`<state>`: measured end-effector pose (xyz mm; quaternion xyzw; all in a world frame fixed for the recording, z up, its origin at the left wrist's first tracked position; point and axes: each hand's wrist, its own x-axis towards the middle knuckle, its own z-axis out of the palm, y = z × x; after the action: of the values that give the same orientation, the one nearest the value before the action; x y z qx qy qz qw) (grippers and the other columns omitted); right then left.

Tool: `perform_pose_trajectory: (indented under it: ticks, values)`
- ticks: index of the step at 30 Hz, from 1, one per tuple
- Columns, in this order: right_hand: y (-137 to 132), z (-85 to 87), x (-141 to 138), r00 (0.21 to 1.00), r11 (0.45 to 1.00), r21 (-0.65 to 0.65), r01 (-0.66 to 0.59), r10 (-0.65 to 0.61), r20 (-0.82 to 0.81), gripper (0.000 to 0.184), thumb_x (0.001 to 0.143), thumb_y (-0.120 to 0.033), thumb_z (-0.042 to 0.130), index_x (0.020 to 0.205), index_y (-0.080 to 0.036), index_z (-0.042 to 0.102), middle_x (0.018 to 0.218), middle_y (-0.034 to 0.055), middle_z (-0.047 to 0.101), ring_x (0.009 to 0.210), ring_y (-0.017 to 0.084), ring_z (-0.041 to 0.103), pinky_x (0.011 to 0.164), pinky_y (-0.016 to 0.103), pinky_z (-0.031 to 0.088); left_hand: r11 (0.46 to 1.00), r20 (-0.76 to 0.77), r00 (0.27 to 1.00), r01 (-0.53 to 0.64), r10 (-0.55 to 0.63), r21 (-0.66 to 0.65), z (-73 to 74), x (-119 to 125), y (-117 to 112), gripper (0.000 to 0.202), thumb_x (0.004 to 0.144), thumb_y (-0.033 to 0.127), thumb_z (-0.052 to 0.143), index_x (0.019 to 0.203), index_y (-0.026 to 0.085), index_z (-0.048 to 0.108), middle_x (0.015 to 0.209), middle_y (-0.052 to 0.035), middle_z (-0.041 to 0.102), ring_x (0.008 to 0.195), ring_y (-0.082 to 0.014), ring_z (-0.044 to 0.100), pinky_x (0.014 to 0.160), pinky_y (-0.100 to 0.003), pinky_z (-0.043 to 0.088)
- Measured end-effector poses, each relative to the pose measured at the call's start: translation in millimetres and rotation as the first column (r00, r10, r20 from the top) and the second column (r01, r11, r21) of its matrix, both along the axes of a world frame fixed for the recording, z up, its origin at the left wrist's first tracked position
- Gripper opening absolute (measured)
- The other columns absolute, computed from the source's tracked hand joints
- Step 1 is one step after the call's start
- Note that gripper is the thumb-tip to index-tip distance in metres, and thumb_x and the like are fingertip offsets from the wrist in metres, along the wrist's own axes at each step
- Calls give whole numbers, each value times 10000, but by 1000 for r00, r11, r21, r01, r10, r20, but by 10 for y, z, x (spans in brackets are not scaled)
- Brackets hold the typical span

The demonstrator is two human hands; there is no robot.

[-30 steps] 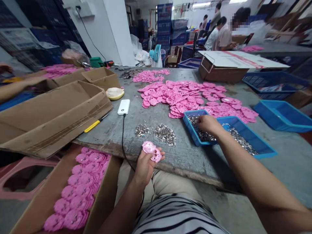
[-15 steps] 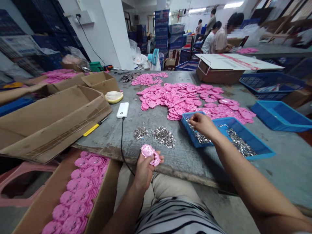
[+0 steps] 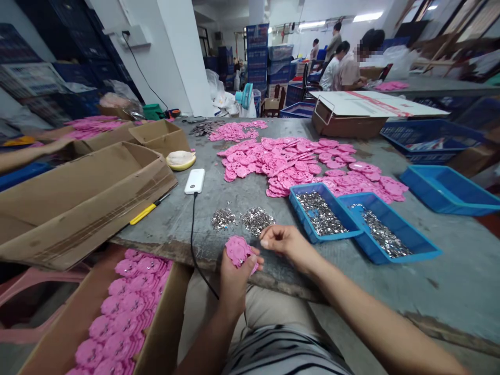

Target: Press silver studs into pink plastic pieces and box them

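Pink plastic piece (image 3: 236, 250), held at the worktop's (image 3: 234, 192) near edge.
Left hand (image 3: 234, 276): fingers wrapped round the piece. Right hand (image 3: 283, 242): fingertips pinched together just beside it; anything between them too small to tell.

Left hand (image 3: 234, 273) around pink plastic piece (image 3: 236, 250), pinched right hand (image 3: 282, 242) beside.
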<state>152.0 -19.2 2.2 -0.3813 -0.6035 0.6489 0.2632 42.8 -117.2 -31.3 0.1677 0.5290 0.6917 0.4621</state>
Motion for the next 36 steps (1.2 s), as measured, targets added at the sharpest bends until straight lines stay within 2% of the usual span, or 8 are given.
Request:
perform_pose_trajectory:
  ticks: [4,9,12,17,21,25,30,36]
  values:
    - [-156,-176,-160,996,995,100,26,-18,-86,402,573,-506,790,509,-173,575,764,29,568,712,144,532,694,296,421,992,-54,992,-116,114,-50,-21,8,5,477,544,238,792,911,179,493,654,32,650,525,-142,641,491,-238,513]
    - [-233,-270,-205,991,1000,22,-19,22,-132,429,591,-561,786,512,-192,580,701,24,551,716,170,537,716,325,445,984,-81,983,-170,164,-61,-87,-24,-10,427,552,186,782,879,182,509,641,39,641,521,-133,631,491,-231,520]
    - [-247,-293,-212,991,999,45,11,-4,-132,449,574,-582,793,505,-193,579,694,23,555,728,174,545,736,331,446,983,-72,982,-177,173,-55,-113,-37,-3,429,542,148,779,878,190,517,655,41,646,513,-130,625,476,-226,519]
    - [-205,-220,-182,996,998,54,-33,37,-75,447,557,-564,806,523,-186,568,722,15,562,703,158,551,725,322,447,984,-99,983,-161,154,-71,-31,-39,15,388,551,98,740,860,189,524,630,48,641,482,-118,610,448,-203,497]
    - [-159,-101,-123,995,987,129,-96,98,-8,395,604,-527,788,545,-176,617,782,35,581,801,173,564,818,339,435,993,-96,990,-110,105,-47,105,-32,9,369,555,110,727,835,191,501,645,39,638,489,-116,603,439,-202,482]
    - [-161,-47,-81,995,985,143,-100,102,-6,353,682,-500,740,561,-186,631,798,51,597,863,194,568,871,367,437,1000,46,999,-10,10,17,182,-60,-11,394,577,190,732,882,189,483,717,23,641,545,-130,627,499,-233,507]
    - [-256,-25,-66,999,988,151,-38,43,-25,343,742,-469,708,549,-209,594,730,47,572,863,207,581,840,380,478,991,302,944,125,-130,36,255,-109,-28,392,762,514,580,937,169,517,819,-61,670,787,-240,691,636,-340,560]
    - [-307,27,-89,998,989,131,-66,66,5,386,721,-515,718,594,-168,605,960,60,552,535,79,509,563,314,497,997,323,943,61,-75,53,284,-102,-9,379,883,522,454,964,172,572,878,-61,678,894,-234,668,710,-325,553]
